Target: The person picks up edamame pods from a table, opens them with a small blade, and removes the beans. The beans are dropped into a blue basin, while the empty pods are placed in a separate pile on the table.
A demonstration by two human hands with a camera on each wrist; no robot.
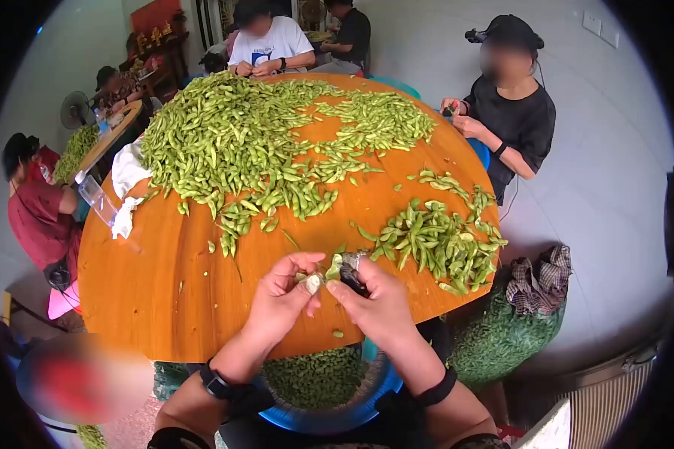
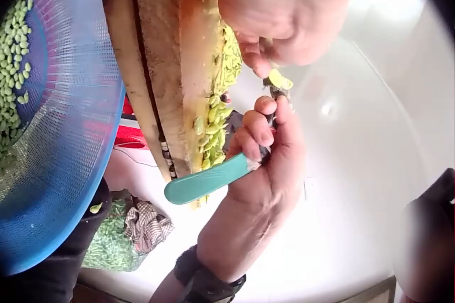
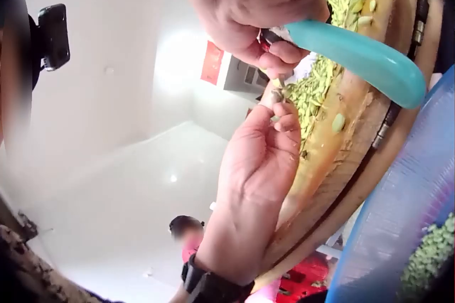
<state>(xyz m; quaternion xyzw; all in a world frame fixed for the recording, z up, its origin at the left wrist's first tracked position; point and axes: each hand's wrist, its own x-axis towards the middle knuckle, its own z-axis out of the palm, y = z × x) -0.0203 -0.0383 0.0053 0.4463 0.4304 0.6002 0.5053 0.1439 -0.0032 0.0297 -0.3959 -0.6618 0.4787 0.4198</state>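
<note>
In the head view my left hand pinches a green pod, with something small and whitish at its thumb. My right hand is close beside it, above the table's near edge, with an opened green pod at its fingertips. Curled right fingers grip a tool with a turquoise handle in the left wrist view; its working end is mostly hidden. A pale green piece lies between the two hands there. The right wrist view shows the left fingertips pinched together, just under the right hand.
A large heap of pods covers the far side of the round wooden table, with a smaller pile at right. Below the hands is a blue basket of shelled beans. A bottle, cloths, a full sack and several people surround the table.
</note>
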